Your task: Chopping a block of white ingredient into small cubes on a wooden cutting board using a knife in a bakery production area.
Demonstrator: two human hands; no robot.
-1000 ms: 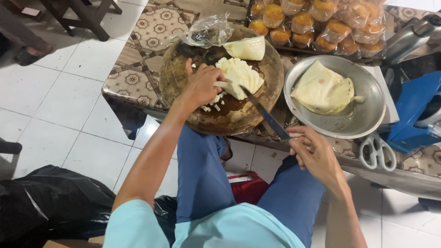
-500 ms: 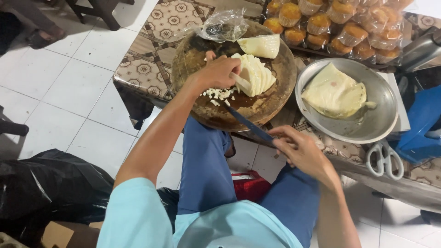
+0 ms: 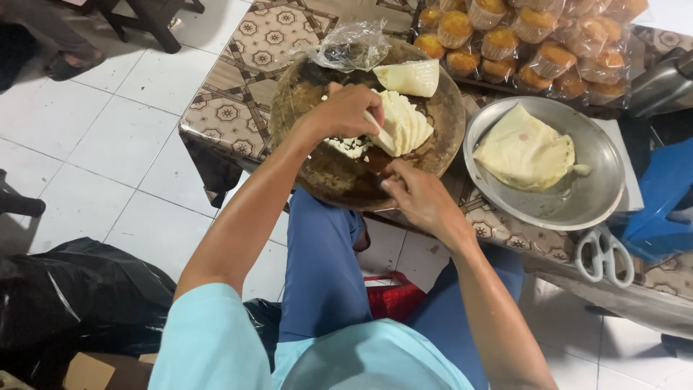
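Observation:
A round wooden cutting board (image 3: 328, 177) lies on the patterned table. On it sit a fanned stack of pale yellow slices (image 3: 408, 126), a separate pale wedge (image 3: 409, 76) and small white bits (image 3: 350, 147). My left hand (image 3: 346, 112) presses on the left side of the sliced stack. At the board's near edge my right hand (image 3: 419, 196) is closed on a dark knife handle (image 3: 378, 180). The blade is hidden under the hand and the slices.
A metal bowl (image 3: 588, 206) with a large pale piece (image 3: 523, 152) stands to the right, white-handled scissors (image 3: 606, 256) below it. Wrapped muffins (image 3: 534, 36) and a crumpled plastic bag (image 3: 350, 47) lie at the back. A black bag (image 3: 65, 296) is on the floor at left, a blue stool (image 3: 660, 202) at right.
My right hand has brought the knife from the table's front edge up onto the board beside the slices. My left hand stays on the stack.

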